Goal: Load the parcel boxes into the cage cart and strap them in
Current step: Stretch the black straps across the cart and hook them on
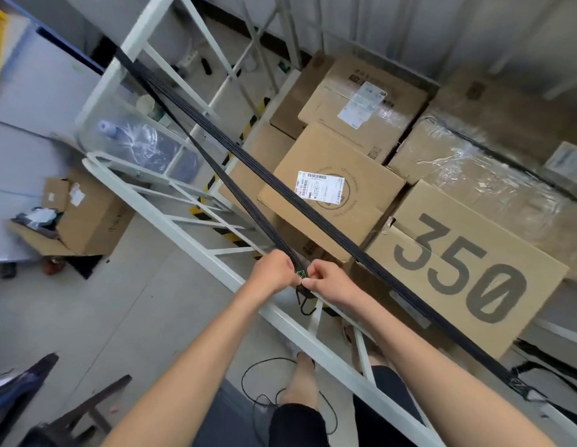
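Bright, soft, even light fills the scene; shadows are faint, darkest in the gaps around the box printed 350 (467, 275); white glare streaks the plastic wrap (474, 175) just beyond that box; the black strap (313, 211) left of it reads sharp; far left of it, the frame edge smears with blur; wide-angle distortion bows the white cart rail (280, 319) on its left.

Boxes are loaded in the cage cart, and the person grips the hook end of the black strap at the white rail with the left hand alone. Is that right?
Not with the left hand alone. The head view shows the left hand and the right hand both pinching the hook end of the black strap at the white rail. The rest stands: the boxes are loaded.
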{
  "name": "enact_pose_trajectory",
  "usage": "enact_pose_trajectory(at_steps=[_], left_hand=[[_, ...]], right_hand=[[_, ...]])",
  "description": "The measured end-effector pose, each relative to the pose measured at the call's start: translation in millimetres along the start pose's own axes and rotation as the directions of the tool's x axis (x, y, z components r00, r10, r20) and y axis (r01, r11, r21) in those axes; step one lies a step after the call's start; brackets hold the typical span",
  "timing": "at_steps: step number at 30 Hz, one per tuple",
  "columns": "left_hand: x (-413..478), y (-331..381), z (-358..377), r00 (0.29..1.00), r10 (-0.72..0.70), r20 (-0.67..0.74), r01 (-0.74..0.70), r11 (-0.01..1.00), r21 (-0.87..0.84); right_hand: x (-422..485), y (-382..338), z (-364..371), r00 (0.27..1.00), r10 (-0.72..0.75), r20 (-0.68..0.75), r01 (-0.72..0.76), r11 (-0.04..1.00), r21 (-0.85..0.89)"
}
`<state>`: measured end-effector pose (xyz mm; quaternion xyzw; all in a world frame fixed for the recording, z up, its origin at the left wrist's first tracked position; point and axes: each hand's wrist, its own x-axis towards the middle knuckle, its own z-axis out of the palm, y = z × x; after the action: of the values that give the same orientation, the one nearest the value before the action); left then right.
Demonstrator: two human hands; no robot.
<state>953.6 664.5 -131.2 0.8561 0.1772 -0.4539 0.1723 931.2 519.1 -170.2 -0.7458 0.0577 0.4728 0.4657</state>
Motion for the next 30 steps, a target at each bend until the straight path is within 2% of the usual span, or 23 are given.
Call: enact_pose_trajectory(at_steps=[7,14,19,24,30], left_hand=[[10,18,27,0.998,-0.01,0.067,-0.009,0.959,0.282],[7,8,34,0.996,-0.027,0.085,-0.006,0.931,0.365],[0,13,48,0.996,0.011,0.092,-0.043,0.935,0.352],[-5,33,55,0.994,0.036,0.105,-0.071,0.931,0.357],[-16,15,40,0.999,0.029,0.031,-0.041,0.865,0.5]], right_hand=[[-3,39,23,0.998,0.067,0.006,-0.067,0.994,0.087],[-2,47,35,0.996,0.063,0.059,-0.067,0.995,0.069],[-8,60,23,0.994,0.066,0.091,-0.065,0.998,-0.017],[-14,69,4,0.993,0.07,0.09,-0.068,0.997,-0.031],[-7,45,23,0.998,0.022,0.061,-0.016,0.996,-0.086]])
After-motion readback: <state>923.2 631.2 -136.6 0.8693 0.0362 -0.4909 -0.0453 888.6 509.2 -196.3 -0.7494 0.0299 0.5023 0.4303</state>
